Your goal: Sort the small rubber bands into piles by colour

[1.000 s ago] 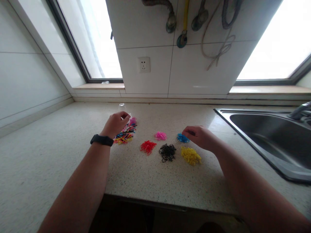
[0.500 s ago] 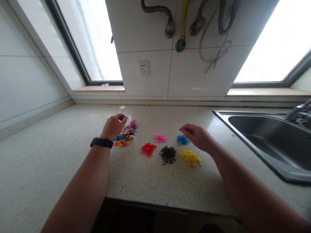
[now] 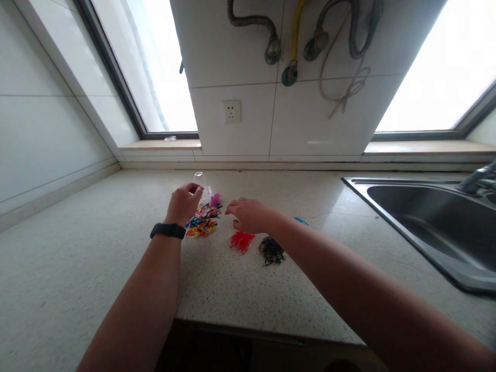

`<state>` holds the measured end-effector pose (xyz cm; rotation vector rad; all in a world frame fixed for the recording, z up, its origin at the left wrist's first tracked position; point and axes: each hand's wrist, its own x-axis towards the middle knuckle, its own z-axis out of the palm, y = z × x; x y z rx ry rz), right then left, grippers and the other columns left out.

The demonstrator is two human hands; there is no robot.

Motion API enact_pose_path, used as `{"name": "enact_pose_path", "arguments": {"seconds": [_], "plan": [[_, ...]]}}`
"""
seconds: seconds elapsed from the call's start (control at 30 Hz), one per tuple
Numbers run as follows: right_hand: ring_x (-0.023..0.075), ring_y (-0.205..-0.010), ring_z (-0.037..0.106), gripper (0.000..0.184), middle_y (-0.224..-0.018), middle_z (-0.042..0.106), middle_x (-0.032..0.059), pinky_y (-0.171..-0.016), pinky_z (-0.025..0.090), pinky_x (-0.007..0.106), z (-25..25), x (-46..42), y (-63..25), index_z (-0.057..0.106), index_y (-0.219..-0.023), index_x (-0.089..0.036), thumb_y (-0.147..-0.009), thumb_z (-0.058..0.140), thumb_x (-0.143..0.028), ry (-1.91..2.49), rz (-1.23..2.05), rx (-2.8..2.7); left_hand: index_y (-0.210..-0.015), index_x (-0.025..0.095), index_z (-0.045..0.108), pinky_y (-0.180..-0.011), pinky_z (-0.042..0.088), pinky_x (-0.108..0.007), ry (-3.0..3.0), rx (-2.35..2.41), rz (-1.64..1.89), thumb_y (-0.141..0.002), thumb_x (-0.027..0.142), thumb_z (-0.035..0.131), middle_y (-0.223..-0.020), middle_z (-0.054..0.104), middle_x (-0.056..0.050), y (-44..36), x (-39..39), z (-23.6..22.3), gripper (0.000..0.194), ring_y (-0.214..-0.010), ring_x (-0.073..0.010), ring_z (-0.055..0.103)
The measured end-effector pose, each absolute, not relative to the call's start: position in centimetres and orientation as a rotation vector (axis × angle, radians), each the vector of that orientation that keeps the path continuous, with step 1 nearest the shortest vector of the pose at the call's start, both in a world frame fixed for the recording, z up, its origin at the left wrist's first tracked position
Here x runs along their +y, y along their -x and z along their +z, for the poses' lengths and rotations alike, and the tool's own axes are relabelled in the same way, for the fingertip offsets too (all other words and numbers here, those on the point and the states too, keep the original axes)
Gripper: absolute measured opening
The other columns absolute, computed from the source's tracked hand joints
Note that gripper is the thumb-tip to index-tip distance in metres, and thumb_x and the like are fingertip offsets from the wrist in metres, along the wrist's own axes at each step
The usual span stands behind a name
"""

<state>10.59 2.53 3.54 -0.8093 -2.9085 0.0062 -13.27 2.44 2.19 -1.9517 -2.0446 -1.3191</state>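
My left hand (image 3: 184,203), with a black band on its wrist, hovers at the upper left edge of a mixed-colour pile of small rubber bands (image 3: 202,225). Its thumb and fingertips are pinched together; whatever they hold is too small to make out. Reaching across from the right, my right hand (image 3: 250,215) has its fingers apart, pointing at the mixed pile. Below it lie a red pile of bands (image 3: 242,242) and a black pile (image 3: 271,251). A sliver of the blue pile (image 3: 301,221) shows behind my forearm. The pink and yellow piles are hidden.
A clear plastic cup (image 3: 199,180) and a pink clump (image 3: 215,198) are beyond the mixed pile. At the right, a steel sink (image 3: 356,194) is set into the speckled counter (image 3: 225,289). The tiled wall behind carries a socket (image 3: 232,111) and pipes.
My right hand has swung left from the blue pile to above the pink one, and its fingers have opened. My left hand keeps its pinch beside the mixed pile. The view has shifted slightly.
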Motion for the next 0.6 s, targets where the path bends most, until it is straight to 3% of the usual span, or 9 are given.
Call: {"name": "enact_pose_path", "arguments": {"seconds": [0.43, 0.6], "plan": [[0.0288, -0.104, 0.063, 0.031, -0.12, 0.068, 0.0122, -0.081, 0.05, 0.036, 1.8, 3.9, -7.4, 0.067, -0.114, -0.017, -0.086, 0.055, -0.025, 0.856, -0.127, -3.013, -0.088, 0.018, 0.073, -0.064, 0.042, -0.029, 1.956, -2.039, -1.318, -0.087, 0.041, 0.052, -0.081, 0.074, -0.007, 13.3, 2.6, 2.0, 0.031, -0.069, -0.0191, 0.062], [0.0276, -0.109, 0.061, 0.031, -0.123, 0.067, 0.0127, -0.089, 0.047, 0.037, 2.2, 3.8, -8.0, 0.067, -0.116, -0.017, -0.087, 0.055, -0.022, 0.854, -0.052, -2.98, -0.088, 0.019, 0.073, -0.064, 0.042, -0.029, 1.959, -2.037, -1.312, -0.087, 0.04, 0.052, -0.08, 0.073, -0.007, 13.2, 2.6, 2.0, 0.03, -0.069, -0.0193, 0.062]]}}
